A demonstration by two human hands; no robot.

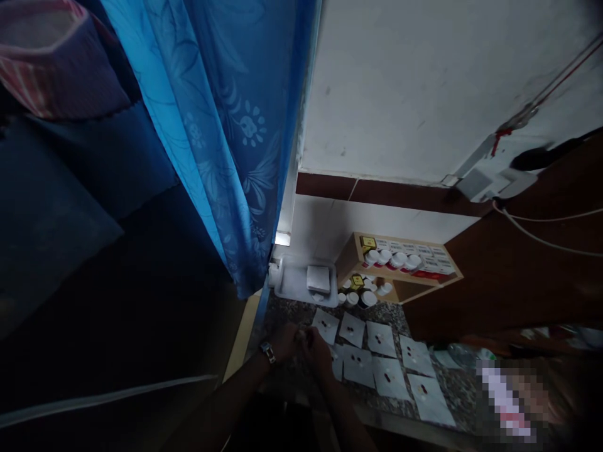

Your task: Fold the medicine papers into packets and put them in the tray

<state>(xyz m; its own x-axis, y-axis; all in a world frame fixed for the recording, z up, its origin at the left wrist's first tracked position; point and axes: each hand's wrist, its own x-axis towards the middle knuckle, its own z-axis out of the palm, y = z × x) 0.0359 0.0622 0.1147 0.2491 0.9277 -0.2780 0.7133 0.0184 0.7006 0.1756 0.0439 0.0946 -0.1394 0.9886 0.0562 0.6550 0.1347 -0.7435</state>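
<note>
Both forearms are reaching forward from the bottom edge. The left hand [285, 342], with a watch [268, 352] on its wrist, is meeting the right hand [318, 351] over the near edge of a speckled stone counter [292, 309]. The fingers of the two hands are curling in and pressing against each other. The spot is too dark and small to tell whether anything is being pinched between them.

Just beside the right hand, white paper squares [396, 386] are lying flat on the counter in two loose rows running off to the right. Most are carrying a few small dark bits [387, 377] near the middle, and the nearest square is touching or almost touching the right hand.

Beyond the papers, a white tray [294, 279] is sitting against the back of the counter and holding a white box [319, 278]. To its right a wooden rack [351, 251] is holding white-lidded jars [398, 259] in two tiers, an upper row and a cluster below.

Farther off, a blue flowered curtain [221, 125] is hanging down on the left, its hem ending just above the tray. A pale wall [414, 81] is rising behind, and white cables [541, 220] are trailing across the brown panel on the right.
</note>
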